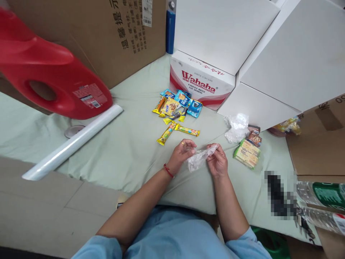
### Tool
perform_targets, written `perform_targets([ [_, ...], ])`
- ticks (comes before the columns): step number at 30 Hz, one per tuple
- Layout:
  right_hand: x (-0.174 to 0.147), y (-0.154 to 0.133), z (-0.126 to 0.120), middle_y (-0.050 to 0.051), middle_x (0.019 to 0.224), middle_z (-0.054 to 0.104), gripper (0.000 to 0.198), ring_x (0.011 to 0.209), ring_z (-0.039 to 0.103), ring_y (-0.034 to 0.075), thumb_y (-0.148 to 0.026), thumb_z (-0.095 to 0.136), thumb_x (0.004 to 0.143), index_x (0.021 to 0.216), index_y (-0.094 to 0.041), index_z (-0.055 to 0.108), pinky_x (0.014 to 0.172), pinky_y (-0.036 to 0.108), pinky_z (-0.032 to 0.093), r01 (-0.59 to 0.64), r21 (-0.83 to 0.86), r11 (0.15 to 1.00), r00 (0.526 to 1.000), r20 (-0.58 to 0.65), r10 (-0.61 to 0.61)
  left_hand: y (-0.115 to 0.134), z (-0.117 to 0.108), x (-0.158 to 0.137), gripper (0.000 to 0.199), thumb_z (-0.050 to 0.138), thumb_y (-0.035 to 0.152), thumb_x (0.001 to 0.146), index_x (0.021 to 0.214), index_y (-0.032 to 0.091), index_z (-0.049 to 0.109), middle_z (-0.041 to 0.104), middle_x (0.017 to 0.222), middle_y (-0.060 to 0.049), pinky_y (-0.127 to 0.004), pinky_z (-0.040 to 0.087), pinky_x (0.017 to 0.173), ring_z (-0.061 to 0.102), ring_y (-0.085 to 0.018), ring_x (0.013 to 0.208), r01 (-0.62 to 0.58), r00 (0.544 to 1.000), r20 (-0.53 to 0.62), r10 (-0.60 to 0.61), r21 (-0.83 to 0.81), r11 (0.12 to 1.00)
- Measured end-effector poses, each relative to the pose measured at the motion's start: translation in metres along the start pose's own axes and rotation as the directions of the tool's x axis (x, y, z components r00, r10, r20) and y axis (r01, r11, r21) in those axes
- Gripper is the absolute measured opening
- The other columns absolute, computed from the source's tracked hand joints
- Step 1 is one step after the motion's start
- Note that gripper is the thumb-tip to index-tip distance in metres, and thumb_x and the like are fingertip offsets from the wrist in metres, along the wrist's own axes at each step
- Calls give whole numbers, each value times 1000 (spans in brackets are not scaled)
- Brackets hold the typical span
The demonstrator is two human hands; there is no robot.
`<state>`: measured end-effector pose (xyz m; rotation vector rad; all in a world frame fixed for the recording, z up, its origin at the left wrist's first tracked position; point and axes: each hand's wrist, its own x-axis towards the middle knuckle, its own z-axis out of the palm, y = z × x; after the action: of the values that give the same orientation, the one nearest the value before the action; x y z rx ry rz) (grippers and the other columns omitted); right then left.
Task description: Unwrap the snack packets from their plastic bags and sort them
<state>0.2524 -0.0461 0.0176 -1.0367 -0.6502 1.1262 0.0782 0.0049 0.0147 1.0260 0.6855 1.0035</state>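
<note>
Between my hands is a crumpled clear plastic bag (pixel 198 160). My right hand (pixel 219 162) pinches its upper right end. At its left side, my left hand (pixel 180 155) has its fingers curled around the plastic's edge. Just beyond my left hand lie two yellow snack bars (pixel 188 130), their ends meeting at an angle. Behind them is a loose heap of small snack packs, among them a yellow cookie packet (pixel 170 107) and several blue packets (pixel 182 98). To the right of my right hand sits a green-and-yellow snack packet (pixel 247 154).
A white Wahaha carton (pixel 202 81) stands behind the snacks. Crumpled clear wrap (pixel 237 127) lies at right, near white boxes (pixel 269 104). At left are a big red jug (pixel 54 72) and a long plastic roll (pixel 75 142). Plastic bottles (pixel 319 194) lie at the right edge.
</note>
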Motion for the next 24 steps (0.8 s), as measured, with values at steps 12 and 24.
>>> perform_targets([
  [12, -1, 10, 7, 4, 112, 60, 48, 85, 60, 14, -60, 70, 84, 119, -28, 61, 74, 29, 54, 35, -123, 992, 996, -76, -45, -11, 0, 0, 25, 64, 47, 91, 88, 23, 58, 62, 85, -1, -29, 46, 80, 58, -16, 81, -160, 939, -226, 260, 380, 911],
  [24, -2, 13, 6, 3, 91, 69, 42, 81, 62, 17, -37, 84, 72, 108, -23, 69, 74, 29, 50, -8, -263, 965, 999, -51, -5, -10, -2, 12, 25, 65, 26, 75, 96, 22, 53, 61, 95, 0, -23, 43, 62, 52, -9, 68, -69, 927, -375, 17, -127, 990],
])
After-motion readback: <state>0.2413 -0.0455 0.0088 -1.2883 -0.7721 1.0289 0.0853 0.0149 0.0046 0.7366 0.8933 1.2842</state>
